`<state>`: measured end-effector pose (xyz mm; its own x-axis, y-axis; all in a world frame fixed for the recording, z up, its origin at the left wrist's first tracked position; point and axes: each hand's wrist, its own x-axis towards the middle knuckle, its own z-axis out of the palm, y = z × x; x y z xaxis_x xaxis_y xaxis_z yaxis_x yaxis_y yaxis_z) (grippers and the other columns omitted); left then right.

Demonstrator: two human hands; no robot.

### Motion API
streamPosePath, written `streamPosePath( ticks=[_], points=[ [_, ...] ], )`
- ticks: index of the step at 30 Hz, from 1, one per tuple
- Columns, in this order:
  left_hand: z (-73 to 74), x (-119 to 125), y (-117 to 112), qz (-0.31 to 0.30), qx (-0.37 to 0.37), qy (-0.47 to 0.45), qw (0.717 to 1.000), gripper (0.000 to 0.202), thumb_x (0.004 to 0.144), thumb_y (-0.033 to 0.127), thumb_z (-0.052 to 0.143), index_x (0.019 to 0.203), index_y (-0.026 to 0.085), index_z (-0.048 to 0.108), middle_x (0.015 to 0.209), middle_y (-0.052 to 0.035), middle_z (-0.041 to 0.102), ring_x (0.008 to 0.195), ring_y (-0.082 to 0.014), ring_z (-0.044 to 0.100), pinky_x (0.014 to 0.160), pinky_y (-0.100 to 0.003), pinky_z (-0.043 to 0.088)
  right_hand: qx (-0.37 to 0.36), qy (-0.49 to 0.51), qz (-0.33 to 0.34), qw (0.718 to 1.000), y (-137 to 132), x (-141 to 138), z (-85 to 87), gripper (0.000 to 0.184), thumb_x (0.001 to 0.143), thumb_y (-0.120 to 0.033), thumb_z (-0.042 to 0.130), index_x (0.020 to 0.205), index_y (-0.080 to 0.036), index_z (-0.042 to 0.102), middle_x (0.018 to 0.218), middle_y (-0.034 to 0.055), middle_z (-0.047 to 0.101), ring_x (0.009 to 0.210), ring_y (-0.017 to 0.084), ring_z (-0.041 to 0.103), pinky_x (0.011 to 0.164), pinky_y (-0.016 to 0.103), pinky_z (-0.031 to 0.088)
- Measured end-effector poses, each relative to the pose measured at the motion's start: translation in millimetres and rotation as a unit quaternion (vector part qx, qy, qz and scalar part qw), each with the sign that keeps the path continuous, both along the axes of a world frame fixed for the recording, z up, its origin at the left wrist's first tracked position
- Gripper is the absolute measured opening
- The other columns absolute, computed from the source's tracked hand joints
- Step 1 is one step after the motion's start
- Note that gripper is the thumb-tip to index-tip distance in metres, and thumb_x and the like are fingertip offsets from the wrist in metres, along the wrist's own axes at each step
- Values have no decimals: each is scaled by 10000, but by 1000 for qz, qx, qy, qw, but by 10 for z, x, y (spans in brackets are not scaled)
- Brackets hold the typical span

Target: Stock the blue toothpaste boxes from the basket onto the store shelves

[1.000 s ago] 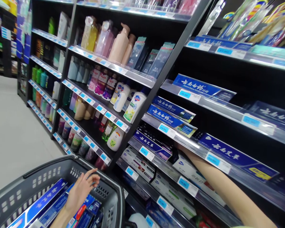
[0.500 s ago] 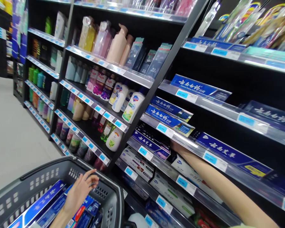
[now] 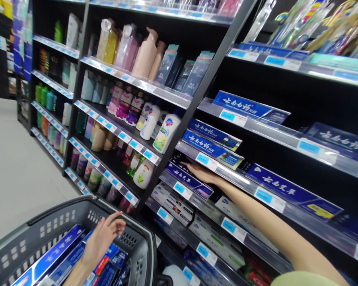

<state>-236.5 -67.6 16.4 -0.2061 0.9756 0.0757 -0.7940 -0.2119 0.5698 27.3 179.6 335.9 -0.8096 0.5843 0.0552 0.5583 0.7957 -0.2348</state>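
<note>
My right hand (image 3: 200,172) reaches into the shelf and lies flat, fingers stretched out, on a dark blue toothpaste box (image 3: 187,177) under the shelf rail. My left hand (image 3: 103,237) hovers over the grey shopping basket (image 3: 47,222) at the lower left, fingers loosely spread with nothing in them. Several blue toothpaste boxes (image 3: 55,254) lie inside the basket below that hand.
Black shelving runs along the right, holding blue toothpaste boxes (image 3: 214,150) and price tags. Shampoo and soap bottles (image 3: 167,133) fill the shelves to the left. White toothpaste boxes (image 3: 173,204) sit on the lower shelf. A pale aisle floor (image 3: 14,174) lies at the left.
My right hand has slid left along the shelf from behind the rail and now rests on the dark blue box. My left hand has stayed over the basket.
</note>
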Motion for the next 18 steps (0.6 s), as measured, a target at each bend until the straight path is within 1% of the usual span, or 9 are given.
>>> streamPosePath(
  ticks=[1,3,5,8,12,16,18],
  points=[
    [5,-1,-7,-1,1,0,1000,537,927,563,463,1238,158,631,1007,-146,676,922,-261,587,817,-364,483,-11,-5,-1,1000,30,-5,-33,795,923,-760,193,1532,-278,364,1649,28,208,1535,263,137,1279,469,39],
    [16,-2,-24,-4,9,0,1000,537,937,557,444,1245,157,627,1017,-146,675,912,-256,585,815,-362,482,-42,-16,3,999,75,-4,-85,921,871,-826,138,1569,-242,278,1664,14,119,1545,247,40,1279,444,-2],
    [24,-1,-40,-5,17,-2,1000,537,945,552,427,1256,159,620,1023,-144,675,908,-253,583,816,-361,481,-70,-21,5,997,94,17,-104,962,850,-850,134,1580,-231,233,1666,16,68,1545,237,11,1276,447,-10],
    [21,1,-48,-4,14,-5,1000,548,943,561,424,1261,158,617,1021,-145,676,915,-257,583,824,-361,480,-91,-19,-3,996,75,70,-78,968,845,-856,150,1576,-228,244,1664,16,55,1545,230,8,1275,451,-18],
    [-10,5,-30,-6,6,-3,1000,568,938,578,424,1262,154,616,1027,-148,675,927,-261,584,834,-365,477,-102,-4,-2,995,34,107,-35,964,834,-867,168,1564,-249,282,1661,3,105,1544,228,58,1280,444,18],
    [-27,8,-21,-14,9,-2,1000,561,950,572,403,1254,154,621,1024,-149,675,942,-264,582,841,-364,472,-99,-7,-1,995,35,118,-27,903,857,-845,189,1550,-281,316,1654,-7,157,1540,224,111,1281,457,45],
    [-21,6,-27,-14,12,-3,1000,559,948,572,408,1253,155,624,1020,-147,676,923,-260,583,836,-366,472,-89,-17,-1,996,44,129,-25,906,866,-836,190,1557,-259,301,1656,10,154,1540,227,115,1281,458,47]
  ],
)
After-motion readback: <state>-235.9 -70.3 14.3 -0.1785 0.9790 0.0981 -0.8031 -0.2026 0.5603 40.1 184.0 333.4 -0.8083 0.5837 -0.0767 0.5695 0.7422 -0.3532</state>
